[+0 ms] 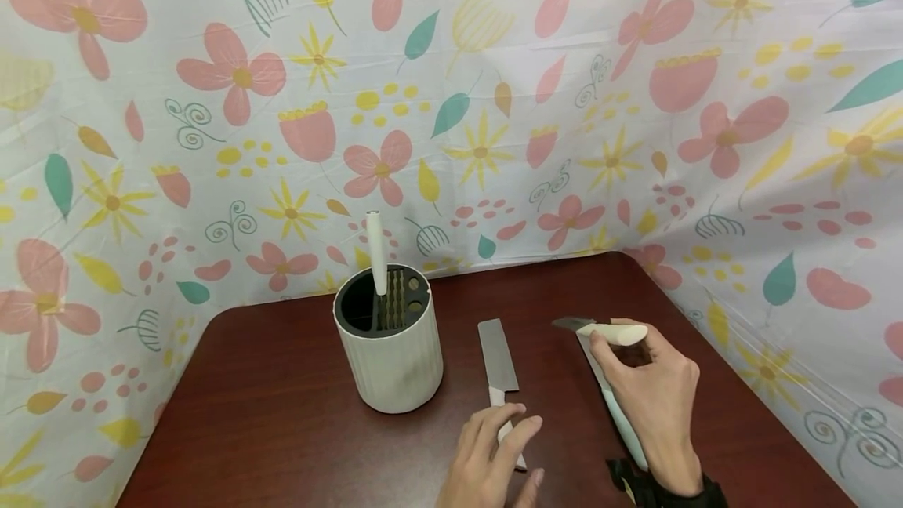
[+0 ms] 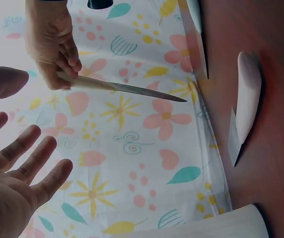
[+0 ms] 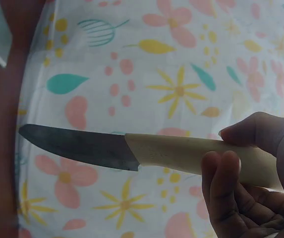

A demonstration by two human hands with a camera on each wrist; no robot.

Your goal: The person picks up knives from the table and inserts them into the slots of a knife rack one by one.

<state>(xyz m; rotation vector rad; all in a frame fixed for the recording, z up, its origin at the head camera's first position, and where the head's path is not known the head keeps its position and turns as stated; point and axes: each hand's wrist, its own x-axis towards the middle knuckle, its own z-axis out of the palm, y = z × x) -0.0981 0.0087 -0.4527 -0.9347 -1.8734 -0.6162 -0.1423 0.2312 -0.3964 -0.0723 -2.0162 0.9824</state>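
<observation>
My right hand (image 1: 659,394) holds a small knife (image 1: 621,333) by its cream handle. In the right wrist view its dark blade (image 3: 80,146) points left, with thumb and fingertips pinching the handle (image 3: 176,152). A cleaver (image 1: 498,355) lies on the table, its broad blade pointing away from me. My left hand (image 1: 487,449) hovers around the cleaver's white handle, fingers spread and loosely bent. The left wrist view shows that hand (image 2: 13,183) holding nothing. Below my right hand a second knife with a pale handle (image 1: 624,426) lies along the table's right side.
A ribbed white knife holder (image 1: 398,375) with a black slotted top stands left of the cleaver. One white-handled utensil (image 1: 377,253) stands upright in it. The dark red-brown table (image 1: 282,406) meets a flower-patterned cloth (image 1: 451,100) behind and at the right.
</observation>
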